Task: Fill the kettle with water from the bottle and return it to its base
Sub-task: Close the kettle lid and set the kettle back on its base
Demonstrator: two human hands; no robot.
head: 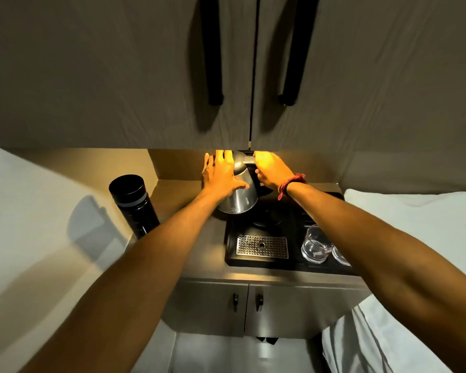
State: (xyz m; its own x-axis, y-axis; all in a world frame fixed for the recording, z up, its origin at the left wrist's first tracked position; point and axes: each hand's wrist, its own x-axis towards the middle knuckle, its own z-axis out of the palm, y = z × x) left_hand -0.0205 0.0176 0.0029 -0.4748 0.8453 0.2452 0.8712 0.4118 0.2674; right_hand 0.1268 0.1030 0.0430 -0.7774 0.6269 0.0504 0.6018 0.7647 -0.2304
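Observation:
A steel kettle [240, 196] hangs tilted above the counter, lifted off its round black base [267, 218] on the black tray [253, 261]. My right hand [271, 169] grips the kettle's black handle near the top. My left hand [221, 175] lies flat against the kettle's left side, fingers spread. A tall black bottle [133, 205] with its cap on stands on the counter at the left, apart from both hands. The kettle's lid is partly hidden under the cabinet edge.
Two clear glasses [315, 244] stand on the tray's right part, beside a metal drip grate [262, 246]. Upper cabinet doors [145, 76] with black handles hang low over the counter. White bedding [414, 211] lies at the right. Lower cupboard doors [226, 305] are below.

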